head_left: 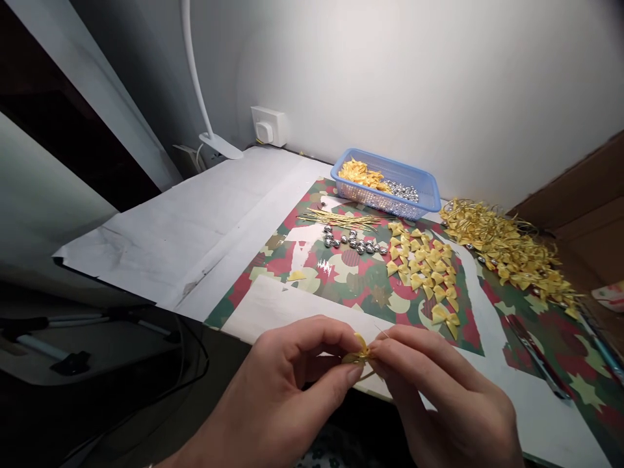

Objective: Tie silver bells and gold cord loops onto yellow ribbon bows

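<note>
At the table's front edge, my left hand [297, 383] pinches a small yellow ribbon bow [358, 357] between thumb and index finger. My right hand [448, 383] is closed at the middle of that bow, its fingertips pressed on a thin gold tie [368, 376] whose ends stick out. The fingers partly hide the bow's centre. Beyond the hands, several loose yellow bows [424, 263] are spread on the patterned sheet [351, 279]. Silver beads [361, 248] lie left of them, with a bundle of straight gold ties [341, 220] just behind.
A blue basket [424, 195] with yellow bows and silver beads stands by the wall. To its right is a pile of bows with gold ties [507, 250]. Tweezers [536, 357] lie at the right. A white lamp [221, 144] is clamped at the back left.
</note>
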The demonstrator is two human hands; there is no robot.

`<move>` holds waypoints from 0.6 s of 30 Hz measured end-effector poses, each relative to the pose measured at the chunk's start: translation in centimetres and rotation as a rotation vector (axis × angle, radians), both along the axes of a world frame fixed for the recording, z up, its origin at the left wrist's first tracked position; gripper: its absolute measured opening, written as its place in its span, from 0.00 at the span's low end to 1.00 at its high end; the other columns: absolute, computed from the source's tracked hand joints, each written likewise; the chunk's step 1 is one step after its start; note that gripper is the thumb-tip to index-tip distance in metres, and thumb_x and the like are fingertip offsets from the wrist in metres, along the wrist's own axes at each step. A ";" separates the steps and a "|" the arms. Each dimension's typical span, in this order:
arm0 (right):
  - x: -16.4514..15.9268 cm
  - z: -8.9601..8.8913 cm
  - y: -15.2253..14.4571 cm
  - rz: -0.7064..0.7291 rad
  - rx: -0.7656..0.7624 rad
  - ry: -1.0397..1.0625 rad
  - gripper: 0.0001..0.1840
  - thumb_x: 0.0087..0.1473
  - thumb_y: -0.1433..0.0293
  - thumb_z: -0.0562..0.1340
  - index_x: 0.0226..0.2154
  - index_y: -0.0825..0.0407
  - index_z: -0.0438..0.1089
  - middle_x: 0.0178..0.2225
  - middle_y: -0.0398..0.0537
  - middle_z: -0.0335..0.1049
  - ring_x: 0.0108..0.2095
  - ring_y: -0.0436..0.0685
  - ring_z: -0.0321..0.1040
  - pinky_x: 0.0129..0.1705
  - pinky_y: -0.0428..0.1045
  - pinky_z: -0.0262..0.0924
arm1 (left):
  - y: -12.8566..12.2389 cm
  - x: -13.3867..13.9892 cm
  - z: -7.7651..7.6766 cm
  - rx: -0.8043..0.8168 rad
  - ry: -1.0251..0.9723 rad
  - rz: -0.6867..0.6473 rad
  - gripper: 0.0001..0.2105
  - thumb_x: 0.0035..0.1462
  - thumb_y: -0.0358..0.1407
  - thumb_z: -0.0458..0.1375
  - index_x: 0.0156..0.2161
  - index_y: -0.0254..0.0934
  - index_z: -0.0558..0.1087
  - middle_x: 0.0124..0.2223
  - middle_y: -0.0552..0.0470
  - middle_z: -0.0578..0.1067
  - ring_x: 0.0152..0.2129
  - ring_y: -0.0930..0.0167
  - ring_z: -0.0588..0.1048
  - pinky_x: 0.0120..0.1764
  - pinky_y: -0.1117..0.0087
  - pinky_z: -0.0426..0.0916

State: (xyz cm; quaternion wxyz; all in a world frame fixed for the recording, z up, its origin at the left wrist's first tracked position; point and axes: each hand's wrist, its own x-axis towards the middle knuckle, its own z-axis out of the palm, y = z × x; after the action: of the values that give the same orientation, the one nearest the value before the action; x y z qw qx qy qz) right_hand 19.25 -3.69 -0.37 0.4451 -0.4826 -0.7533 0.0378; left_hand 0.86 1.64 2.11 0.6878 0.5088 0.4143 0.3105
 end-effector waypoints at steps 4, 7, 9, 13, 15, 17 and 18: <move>-0.7 -0.2 -0.4 -0.069 0.054 0.000 0.15 0.59 0.83 0.62 0.45 0.52 0.74 0.42 0.49 0.75 0.39 0.52 0.76 0.44 0.45 0.71 | -0.4 0.2 0.3 0.117 0.038 0.016 0.05 0.60 0.32 0.61 0.33 0.37 0.79 0.32 0.52 0.79 0.31 0.68 0.77 0.35 0.72 0.73; -0.9 0.0 -0.2 -0.069 0.018 0.031 0.12 0.60 0.82 0.62 0.40 0.51 0.73 0.39 0.48 0.74 0.35 0.50 0.75 0.38 0.43 0.70 | -0.4 0.1 0.1 0.124 0.029 0.048 0.04 0.60 0.32 0.63 0.33 0.37 0.79 0.33 0.52 0.80 0.31 0.68 0.78 0.36 0.73 0.74; -0.8 0.3 0.0 -0.065 -0.007 0.051 0.12 0.59 0.83 0.61 0.39 0.50 0.73 0.39 0.47 0.73 0.35 0.49 0.75 0.36 0.41 0.70 | -0.4 0.0 0.0 0.121 0.000 0.061 0.03 0.59 0.32 0.64 0.33 0.37 0.79 0.33 0.52 0.81 0.32 0.68 0.78 0.36 0.73 0.75; -0.3 0.7 0.6 0.038 -0.058 0.084 0.13 0.60 0.83 0.59 0.41 0.50 0.70 0.39 0.46 0.72 0.34 0.47 0.74 0.37 0.40 0.69 | -0.4 -0.1 -0.1 0.149 -0.011 0.037 0.03 0.59 0.30 0.63 0.35 0.38 0.80 0.34 0.52 0.81 0.32 0.68 0.79 0.38 0.73 0.77; -0.1 0.7 0.8 0.091 -0.120 0.089 0.11 0.60 0.83 0.59 0.40 0.51 0.69 0.38 0.46 0.71 0.33 0.47 0.73 0.37 0.40 0.69 | -0.5 -0.1 0.0 0.197 0.001 0.018 0.05 0.59 0.28 0.62 0.36 0.38 0.80 0.36 0.52 0.80 0.34 0.68 0.80 0.39 0.73 0.78; -0.1 0.7 0.9 0.082 -0.169 0.093 0.10 0.61 0.82 0.58 0.38 0.51 0.68 0.36 0.45 0.70 0.32 0.46 0.71 0.35 0.40 0.69 | -0.5 -0.1 0.0 0.256 0.009 0.003 0.06 0.60 0.27 0.60 0.36 0.38 0.79 0.36 0.53 0.79 0.33 0.69 0.79 0.38 0.75 0.78; -0.1 0.6 0.9 0.064 -0.172 0.100 0.10 0.61 0.82 0.58 0.38 0.52 0.68 0.36 0.45 0.69 0.32 0.47 0.71 0.35 0.40 0.68 | -0.5 -0.1 -0.1 0.280 0.014 0.004 0.07 0.60 0.27 0.60 0.36 0.38 0.79 0.35 0.53 0.79 0.32 0.70 0.79 0.36 0.76 0.77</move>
State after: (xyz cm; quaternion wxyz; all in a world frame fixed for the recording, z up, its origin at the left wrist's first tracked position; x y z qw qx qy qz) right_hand 19.18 -2.82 0.22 0.4376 -0.4921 -0.7393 0.1407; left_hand 0.76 1.11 2.05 0.6064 0.6013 0.3728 0.3630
